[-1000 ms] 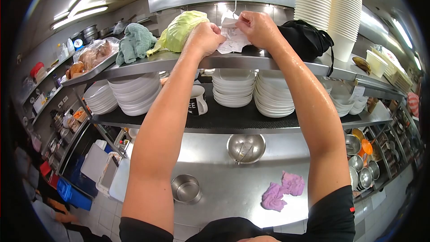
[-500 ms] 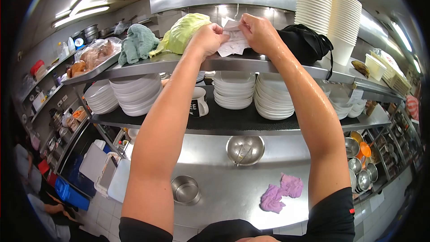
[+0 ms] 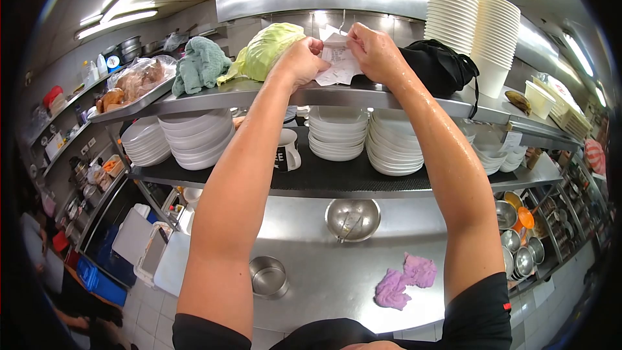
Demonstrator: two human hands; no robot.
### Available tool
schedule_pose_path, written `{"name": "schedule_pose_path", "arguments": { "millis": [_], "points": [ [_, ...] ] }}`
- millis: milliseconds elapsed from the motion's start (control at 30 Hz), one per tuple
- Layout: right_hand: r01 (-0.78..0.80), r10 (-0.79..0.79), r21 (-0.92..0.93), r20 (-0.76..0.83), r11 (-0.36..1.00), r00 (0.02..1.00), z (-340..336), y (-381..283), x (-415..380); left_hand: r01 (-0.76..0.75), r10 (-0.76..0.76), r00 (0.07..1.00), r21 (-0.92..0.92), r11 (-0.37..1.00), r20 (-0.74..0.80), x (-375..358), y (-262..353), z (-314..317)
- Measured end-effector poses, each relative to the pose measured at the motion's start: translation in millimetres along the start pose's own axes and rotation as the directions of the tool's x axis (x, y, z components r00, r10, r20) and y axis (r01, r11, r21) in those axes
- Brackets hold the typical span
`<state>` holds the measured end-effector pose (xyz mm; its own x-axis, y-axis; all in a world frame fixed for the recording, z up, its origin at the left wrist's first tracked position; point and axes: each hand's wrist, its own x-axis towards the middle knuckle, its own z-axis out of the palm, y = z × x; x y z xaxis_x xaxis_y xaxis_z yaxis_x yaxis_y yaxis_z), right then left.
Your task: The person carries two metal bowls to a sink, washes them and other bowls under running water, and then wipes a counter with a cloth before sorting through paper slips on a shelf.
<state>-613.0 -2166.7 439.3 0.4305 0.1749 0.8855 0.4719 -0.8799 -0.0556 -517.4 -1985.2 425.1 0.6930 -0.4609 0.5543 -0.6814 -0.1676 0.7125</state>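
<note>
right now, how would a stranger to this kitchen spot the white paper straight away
Find the long steel shelf above the stacked white bowls. Near its middle, between the pale green cabbage and the black bag, look between the left hand and the right hand for the white paper. Thin and faintly printed, it differs from the rounded cabbage and bulky bag.

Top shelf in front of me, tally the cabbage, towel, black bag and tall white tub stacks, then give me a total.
Cabbage: 1
Teal towel: 1
Black drawstring bag: 1
Tall white tub stacks: 2
Total: 5, leaving out the paper slips, which overlap too much to count.
</note>
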Motion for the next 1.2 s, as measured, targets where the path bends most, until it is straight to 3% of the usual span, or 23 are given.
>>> {"name": "schedule_pose_path", "arguments": {
  "millis": [67,200,267,500,600,700,767,867,933,1000,1067,1200],
  "points": [
    [-0.020,0.020,-0.014,0.007,1.000,1.000,-0.6,-1.8,0.1,0.042,-0.040,0.999,-0.138,0.990,0.019,-1.0,-0.5,-1.0],
    [-0.017,0.017,-0.014,-0.006,1.000,1.000,0.3,-1.9,0.1,0.084,-0.076,0.995,-0.126,0.988,0.066,-0.8,0.2,-3.4],
    [-0.015,0.015,-0.010,-0.011,1.000,1.000,0.3,-1.6,0.2,0.003,-0.004,1.000,-0.085,0.996,-0.013,0.4,-2.7,-0.8],
    [-0.009,0.009,-0.012,-0.013,1.000,1.000,1.8,0.8,0.0,0.013,-0.011,1.000,-0.121,0.993,0.020,-2.4,0.2,-2.1],
    [-0.026,0.026,-0.017,0.004,1.000,1.000,1.7,0.9,1.1,0.033,-0.032,0.999,-0.049,0.998,0.026,-6.2,5.5,-2.1],
    [-0.001,0.001,-0.025,0.015,1.000,1.000,2.6,-0.2,-2.8,0.026,-0.017,0.997,-0.120,0.992,0.077,-5.8,4.4,-3.1],
    [0.043,-0.042,-0.035,0.013,0.998,0.999,2.7,-3.0,-3.8,-0.001,0.028,0.997,-0.330,0.944,0.078,-7.1,4.3,-4.8],
    [-0.053,0.060,-0.067,0.101,0.996,0.993,1.7,-3.9,-2.1,0.039,-0.013,0.997,-0.338,0.941,0.076,-14.1,13.3,-10.0],
    [-0.164,0.160,0.011,0.155,0.986,0.975,0.3,-3.4,0.5,0.054,-0.023,0.994,-0.309,0.950,0.103,-14.9,13.0,-7.4],
    [-0.134,0.127,0.038,0.146,0.990,0.981,1.9,0.5,1.5,0.069,-0.034,0.991,-0.279,0.958,0.128,-13.3,10.7,-4.8],
    [-0.104,0.095,0.065,0.135,0.992,0.986,2.2,3.8,1.5,-0.005,0.012,0.999,-0.134,0.991,0.049,-9.6,6.2,-1.8],
    [-0.180,0.166,0.079,0.156,0.980,0.974,-1.4,-1.7,2.2,0.028,-0.020,0.998,-0.146,0.989,0.054,-5.7,4.4,-4.2]
  ]
}}
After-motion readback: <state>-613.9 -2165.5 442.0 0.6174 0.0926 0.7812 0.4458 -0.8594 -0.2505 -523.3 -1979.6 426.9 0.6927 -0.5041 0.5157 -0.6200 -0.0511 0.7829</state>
